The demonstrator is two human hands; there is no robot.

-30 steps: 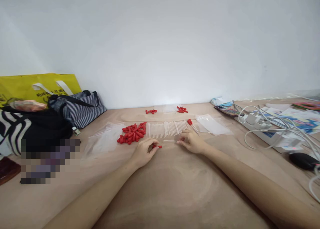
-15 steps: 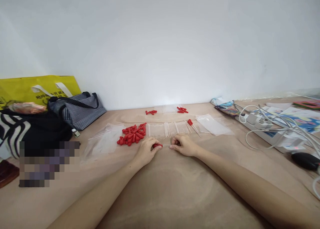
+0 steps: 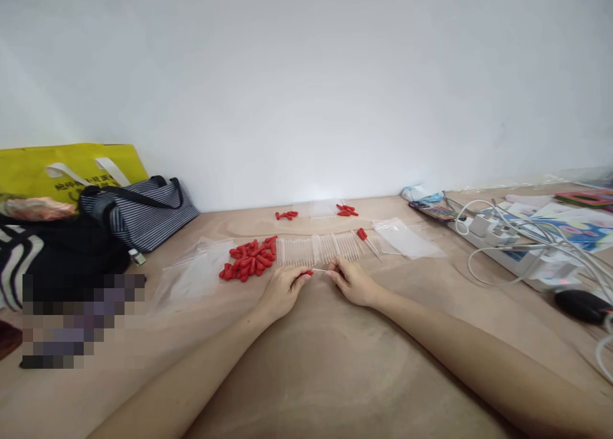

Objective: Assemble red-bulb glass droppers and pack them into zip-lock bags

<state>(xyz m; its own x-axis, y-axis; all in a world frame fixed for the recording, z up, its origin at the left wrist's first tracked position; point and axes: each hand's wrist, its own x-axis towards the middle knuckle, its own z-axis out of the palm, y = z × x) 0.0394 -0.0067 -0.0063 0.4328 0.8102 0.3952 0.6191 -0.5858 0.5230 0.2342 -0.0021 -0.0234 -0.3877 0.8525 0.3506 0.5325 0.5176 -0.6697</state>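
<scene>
My left hand (image 3: 282,291) pinches a red rubber dropper bulb (image 3: 309,273) between thumb and fingers. A thin clear glass dropper tube (image 3: 320,271) spans the gap from that bulb to my right hand (image 3: 357,284), whose thumb and fingers are closed on its other end. How deep the tube sits in the bulb cannot be made out. Just beyond my left hand lies a pile of red bulbs (image 3: 249,260). A row of glass tubes (image 3: 294,252) is laid out past both hands, and droppers with red bulbs (image 3: 363,234) lie at its right end.
Clear plastic bags lie left (image 3: 196,273) and right (image 3: 407,238). Farther back are more red bulbs (image 3: 286,215). A striped bag (image 3: 143,212) and yellow bag (image 3: 71,170) stand at left. A power strip (image 3: 507,250) with tangled white cables is at right.
The glass tube now slants slightly, its right end a little higher in view at the bulb than at my right fingers. Both hands keep their grip; the camera view has shifted slightly.
</scene>
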